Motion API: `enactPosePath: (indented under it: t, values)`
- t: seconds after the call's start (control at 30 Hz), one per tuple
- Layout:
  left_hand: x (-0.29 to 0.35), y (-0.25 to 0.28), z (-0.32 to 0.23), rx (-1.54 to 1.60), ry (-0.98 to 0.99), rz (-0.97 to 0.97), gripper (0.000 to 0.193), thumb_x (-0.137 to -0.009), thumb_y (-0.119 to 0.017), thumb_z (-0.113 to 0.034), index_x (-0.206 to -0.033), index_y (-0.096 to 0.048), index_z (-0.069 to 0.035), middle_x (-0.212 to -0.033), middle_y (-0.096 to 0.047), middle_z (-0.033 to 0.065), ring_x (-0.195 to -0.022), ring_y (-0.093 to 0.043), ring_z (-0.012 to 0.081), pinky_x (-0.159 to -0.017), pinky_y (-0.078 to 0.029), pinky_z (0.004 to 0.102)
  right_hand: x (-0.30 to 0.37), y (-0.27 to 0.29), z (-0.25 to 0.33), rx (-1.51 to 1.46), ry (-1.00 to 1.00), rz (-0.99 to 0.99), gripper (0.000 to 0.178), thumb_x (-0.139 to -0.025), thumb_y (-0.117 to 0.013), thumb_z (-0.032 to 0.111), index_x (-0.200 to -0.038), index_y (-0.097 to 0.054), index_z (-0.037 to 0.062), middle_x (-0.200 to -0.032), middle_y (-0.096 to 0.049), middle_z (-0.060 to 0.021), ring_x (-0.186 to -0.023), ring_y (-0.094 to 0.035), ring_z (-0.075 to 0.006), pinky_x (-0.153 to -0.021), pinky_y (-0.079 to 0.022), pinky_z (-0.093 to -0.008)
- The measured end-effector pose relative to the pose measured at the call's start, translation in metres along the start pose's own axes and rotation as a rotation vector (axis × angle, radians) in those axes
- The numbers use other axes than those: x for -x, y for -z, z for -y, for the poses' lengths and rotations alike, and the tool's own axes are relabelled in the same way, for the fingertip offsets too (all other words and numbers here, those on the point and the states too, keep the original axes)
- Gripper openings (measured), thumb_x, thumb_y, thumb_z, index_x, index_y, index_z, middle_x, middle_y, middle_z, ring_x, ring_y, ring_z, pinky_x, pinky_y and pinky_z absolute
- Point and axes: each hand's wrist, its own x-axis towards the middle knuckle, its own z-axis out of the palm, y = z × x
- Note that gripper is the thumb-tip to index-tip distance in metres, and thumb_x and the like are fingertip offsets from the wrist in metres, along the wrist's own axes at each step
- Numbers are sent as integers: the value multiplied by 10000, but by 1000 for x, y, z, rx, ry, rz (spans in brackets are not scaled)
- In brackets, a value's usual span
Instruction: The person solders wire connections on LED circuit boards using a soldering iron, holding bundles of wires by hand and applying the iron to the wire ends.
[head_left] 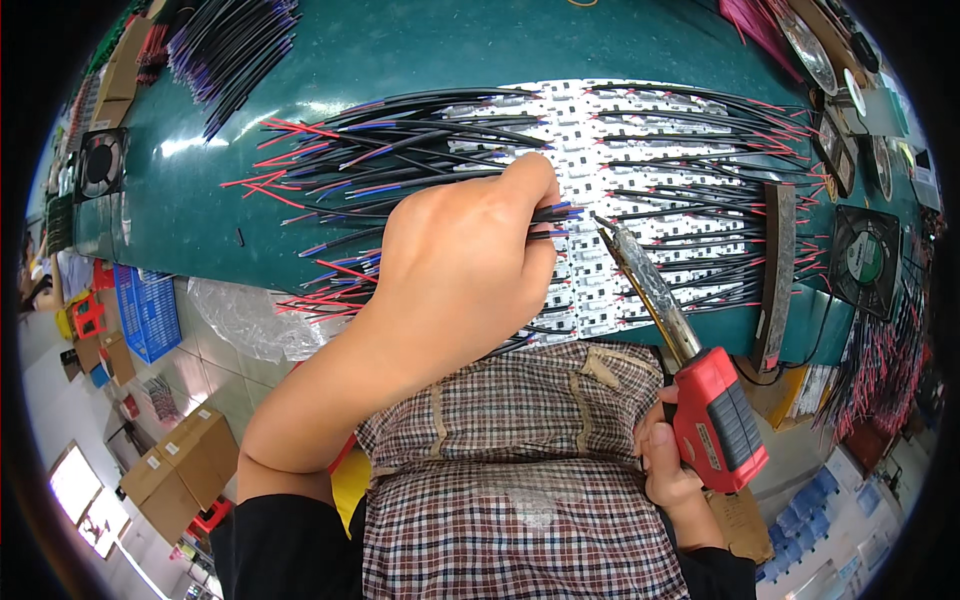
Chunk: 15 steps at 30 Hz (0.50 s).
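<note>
- White circuit boards (pixel 578 120): centre of the frame, laid close together on the green desk (pixel 400 55).
- Left hand (pixel 465 245): centre, thumb and fingers pinched shut on black wires (pixel 556 213) — tips blue and red — above the boards.
- Right hand (pixel 668 468): lower right, fingers curled round a red soldering gun (pixel 715 425), its tip just beside the held wire ends.
- Grey bar (pixel 776 280): right of centre, lying across other wires (pixel 690 192).
</note>
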Motion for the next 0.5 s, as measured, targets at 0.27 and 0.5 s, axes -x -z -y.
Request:
enactPosePath:
  t: [0.27,0.5]
  values:
    - [-3,-1,0,44,69,27,173,-810,-640,-54,-969,-573,-43,-755,-658,109,-628,-636,299,-613,-483,383,-2,-1,1,-16,-9,-17,374,-1032,-546,222,-1307,-442,-9,-743,-500,-33,-517,-418,-70,-539,-434,-255]
    - [-5,-2,3,35,111,29,226,-772,-664,-116,-954,-606,6,-749,-688,171,-686,-677,372,-648,-530,464,-3,-2,0,-22,13,-21,364,-1031,-539,201,-1306,-435,-13,-739,-493,-35,-511,-406,-68,-536,-434,-258]
